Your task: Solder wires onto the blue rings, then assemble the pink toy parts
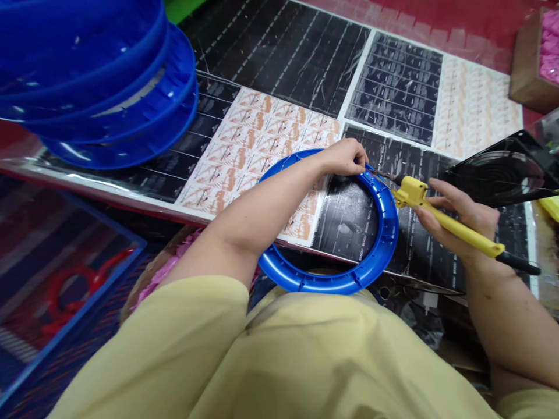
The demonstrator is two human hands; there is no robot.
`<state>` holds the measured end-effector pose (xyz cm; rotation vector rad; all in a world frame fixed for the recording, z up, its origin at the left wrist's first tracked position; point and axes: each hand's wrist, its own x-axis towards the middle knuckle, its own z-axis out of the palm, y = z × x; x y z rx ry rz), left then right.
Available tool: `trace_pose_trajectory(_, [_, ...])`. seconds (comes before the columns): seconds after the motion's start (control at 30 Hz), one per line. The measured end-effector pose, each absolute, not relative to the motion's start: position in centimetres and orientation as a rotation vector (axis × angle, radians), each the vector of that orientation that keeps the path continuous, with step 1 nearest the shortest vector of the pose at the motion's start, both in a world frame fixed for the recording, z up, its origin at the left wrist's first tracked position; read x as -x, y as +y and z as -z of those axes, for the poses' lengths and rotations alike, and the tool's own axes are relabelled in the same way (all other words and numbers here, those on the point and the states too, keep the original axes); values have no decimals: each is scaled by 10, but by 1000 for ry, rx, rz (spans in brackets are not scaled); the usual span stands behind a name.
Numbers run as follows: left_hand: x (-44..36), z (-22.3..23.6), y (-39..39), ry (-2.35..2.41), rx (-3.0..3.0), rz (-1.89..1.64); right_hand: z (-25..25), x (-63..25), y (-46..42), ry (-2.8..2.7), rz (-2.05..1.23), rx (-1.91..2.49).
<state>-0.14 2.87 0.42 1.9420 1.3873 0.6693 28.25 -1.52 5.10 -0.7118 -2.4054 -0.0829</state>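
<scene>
2 hands [345, 157] [469, 209], 1 blk. fan [498, 174]

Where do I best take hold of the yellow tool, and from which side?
Probably by the long, straight handle of the yellow tool, coming from the picture's lower right, as the right grip does. The handle slants that way, offering a slim bar to wrap, while the metal tip points toward the blue ring and is better avoided.

Black and pale printed sheets [279, 46] cover much of the red-topped, glinting worktable [419, 20].
</scene>
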Motion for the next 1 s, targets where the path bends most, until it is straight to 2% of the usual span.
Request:
trace_pose_trajectory(0.3, [2,-3,29,1384,-1950,-655,-48,-279,-15,-2354,158,605])
trace_pose_trajectory(0.67, [2,-5,30,1374,-1938,-630,-58,-275,-13,-2450,-56,507])
trace_pose_trajectory(1.0, [2,-4,31,1371,-1942,-630,-59,-274,-9,-2437,-103,413])
